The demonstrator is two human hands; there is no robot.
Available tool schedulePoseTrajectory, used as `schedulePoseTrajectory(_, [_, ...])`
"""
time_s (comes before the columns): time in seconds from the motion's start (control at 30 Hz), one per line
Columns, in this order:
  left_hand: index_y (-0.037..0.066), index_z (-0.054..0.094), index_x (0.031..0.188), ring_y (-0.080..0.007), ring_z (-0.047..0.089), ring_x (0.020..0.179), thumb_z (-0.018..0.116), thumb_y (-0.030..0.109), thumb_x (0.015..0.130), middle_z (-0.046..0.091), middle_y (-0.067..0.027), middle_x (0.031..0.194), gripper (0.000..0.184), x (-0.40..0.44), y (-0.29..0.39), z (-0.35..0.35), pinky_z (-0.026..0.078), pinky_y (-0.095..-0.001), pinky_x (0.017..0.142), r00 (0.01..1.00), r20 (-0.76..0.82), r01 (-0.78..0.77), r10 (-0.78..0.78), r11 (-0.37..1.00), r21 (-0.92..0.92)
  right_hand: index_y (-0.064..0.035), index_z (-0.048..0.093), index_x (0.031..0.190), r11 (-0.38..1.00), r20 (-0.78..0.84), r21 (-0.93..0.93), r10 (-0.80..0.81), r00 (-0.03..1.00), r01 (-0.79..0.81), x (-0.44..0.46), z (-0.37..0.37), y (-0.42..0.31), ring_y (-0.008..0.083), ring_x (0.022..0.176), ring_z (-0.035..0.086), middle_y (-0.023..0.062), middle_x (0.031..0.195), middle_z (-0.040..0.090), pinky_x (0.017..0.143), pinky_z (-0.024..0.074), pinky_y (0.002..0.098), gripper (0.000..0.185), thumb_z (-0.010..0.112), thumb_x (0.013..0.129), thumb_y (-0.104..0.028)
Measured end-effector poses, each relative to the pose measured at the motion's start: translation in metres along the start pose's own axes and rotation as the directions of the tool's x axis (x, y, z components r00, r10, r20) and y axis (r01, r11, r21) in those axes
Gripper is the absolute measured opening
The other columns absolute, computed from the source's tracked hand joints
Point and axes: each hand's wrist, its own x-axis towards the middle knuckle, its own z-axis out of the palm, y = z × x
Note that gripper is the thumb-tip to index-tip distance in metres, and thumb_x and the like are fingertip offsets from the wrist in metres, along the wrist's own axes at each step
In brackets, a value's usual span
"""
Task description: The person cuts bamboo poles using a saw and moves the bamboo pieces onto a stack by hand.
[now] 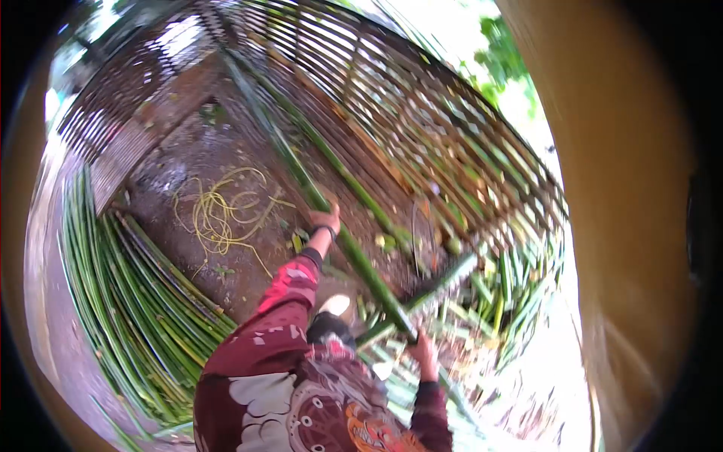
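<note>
A long green bamboo pole [369, 273] runs slantwise from the far left down towards my body. My left hand [326, 218] is closed around its middle stretch. Lower down, my right hand [424, 351] grips the pole near its close end, with some fingers hidden behind it. A second green bamboo pole [340, 169] lies beside it to the right. Beneath the near part of the held pole, a thicker bamboo length [446, 282] lies crosswise.
Many green bamboo poles [143, 324] are piled at the left. A tangled yellow cord [218, 215] lies on the dirt floor [177, 162]. A slatted bamboo fence [399, 113] stands along the right, with cut green pieces [512, 286] heaped near its close end.
</note>
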Motion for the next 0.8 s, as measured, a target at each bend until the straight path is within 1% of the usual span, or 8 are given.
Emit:
schedulePoseTrajectory(0.03, [-0.01, 0.015, 0.159, -0.0393, 0.022, 0.156, 0.072, 0.062, 0.086, 0.02, -0.0304, 0.167, 0.118, -0.005, 0.011, -0.006, 0.02, -0.0472, 0.128, 1.0, 0.008, -0.003, 0.002, 0.998, 0.059, -0.0209, 0.054, 0.143, 1.0, -0.015, 0.015, -0.02, 1.0, 0.021, 0.004, 0.007, 0.011, 0.0392, 0.075, 0.072, 0.0201, 0.078, 0.071, 0.066, 0.0544, 0.0499, 0.079, 0.085, 0.071, -0.02])
schedulePoseTrajectory(0.1, [-0.008, 0.032, 0.154, -0.0387, 0.033, 0.15, 0.065, 0.065, 0.091, 0.038, -0.0284, 0.158, 0.102, -0.056, 0.021, -0.02, 0.027, -0.0504, 0.124, 0.798, -0.145, -0.439, 0.585, 0.729, 0.525, -0.0212, 0.045, 0.154, 0.996, 0.085, 0.042, 0.072, 0.994, -0.076, 0.011, -0.003, 0.01, 0.0458, 0.085, 0.071, 0.0253, 0.091, 0.072, 0.073, 0.0548, 0.0556, 0.084, 0.078, 0.076, -0.025])
schedulePoseTrajectory(0.2, [0.007, 0.035, 0.158, -0.0399, 0.037, 0.147, 0.072, 0.057, 0.088, 0.042, -0.0185, 0.158, 0.093, -0.205, 0.097, -0.071, 0.023, -0.0633, 0.122, 0.369, 0.81, -0.927, 0.456, 0.239, 0.287, -0.0154, 0.054, 0.14, 0.997, 0.057, -0.045, 0.058, 0.997, -0.056, 0.025, 0.007, 0.035, 0.0425, 0.092, 0.072, 0.0229, 0.097, 0.073, 0.079, 0.0572, 0.0519, 0.07, 0.077, 0.073, -0.022])
schedulePoseTrajectory(0.27, [0.017, 0.041, 0.156, -0.0377, 0.037, 0.147, 0.078, 0.04, 0.087, 0.046, -0.0148, 0.155, 0.082, -0.225, 0.016, -0.01, 0.021, -0.0726, 0.118, -0.029, 0.885, -0.994, 0.465, -0.105, 0.022, -0.0137, 0.056, 0.136, 0.991, 0.113, -0.054, 0.131, 0.985, -0.126, 0.029, 0.001, 0.031, 0.0413, 0.094, 0.072, 0.0219, 0.099, 0.074, 0.081, 0.0581, 0.0504, 0.067, 0.078, 0.073, -0.024])
schedulePoseTrajectory(0.4, [0.017, 0.065, 0.122, -0.0298, 0.055, 0.122, 0.075, 0.017, 0.081, 0.065, -0.0044, 0.116, 0.042, -0.23, -0.034, 0.075, 0.028, -0.068, 0.114, 0.026, 0.825, -0.957, 0.564, -0.226, 0.184, -0.0127, 0.046, 0.144, 0.982, 0.131, -0.102, 0.17, 0.977, -0.157, 0.044, 0.01, 0.049, 0.0419, 0.093, 0.072, 0.0235, 0.096, 0.073, 0.081, 0.0578, 0.0513, 0.083, 0.085, 0.074, -0.033])
schedulePoseTrajectory(0.53, [0.018, 0.066, 0.107, -0.0247, 0.058, 0.113, 0.071, 0.016, 0.079, 0.066, -0.0021, 0.108, 0.029, -0.206, -0.036, 0.093, 0.039, -0.0587, 0.101, -0.086, 0.788, -0.964, 0.61, -0.25, 0.088, -0.008, 0.04, 0.153, 0.96, 0.038, 0.236, 0.144, 0.989, -0.149, 0.077, -0.017, 0.043, 0.0468, 0.126, 0.058, 0.0315, 0.138, 0.056, 0.102, 0.0502, 0.0516, 0.102, 0.091, 0.073, -0.045])
schedulePoseTrajectory(0.67, [0.02, 0.068, 0.1, -0.0239, 0.061, 0.109, 0.068, 0.019, 0.082, 0.067, -0.0009, 0.099, 0.018, -0.198, -0.031, 0.123, 0.041, -0.0588, 0.101, -0.099, 0.747, -0.966, 0.657, -0.243, 0.085, -0.0086, 0.055, 0.142, 0.975, -0.271, -0.209, -0.13, 0.954, 0.073, 0.152, -0.034, 0.03, 0.0407, 0.139, 0.046, 0.0188, 0.14, 0.056, 0.119, 0.0352, 0.0491, 0.06, 0.075, 0.09, -0.031])
schedulePoseTrajectory(0.8, [0.024, 0.07, 0.096, -0.0221, 0.064, 0.106, 0.059, 0.024, 0.091, 0.069, 0.0022, 0.095, 0.012, -0.191, -0.028, 0.154, 0.042, -0.0597, 0.103, -0.042, 0.72, -0.931, 0.692, -0.289, 0.223, -0.0175, 0.057, 0.14, 0.827, -0.033, -0.555, -0.128, 0.991, 0.088, 0.206, 0.024, 0.066, 0.0319, 0.147, 0.039, 0.007, 0.142, 0.056, 0.118, 0.0244, 0.0699, 0.061, 0.077, 0.084, -0.035])
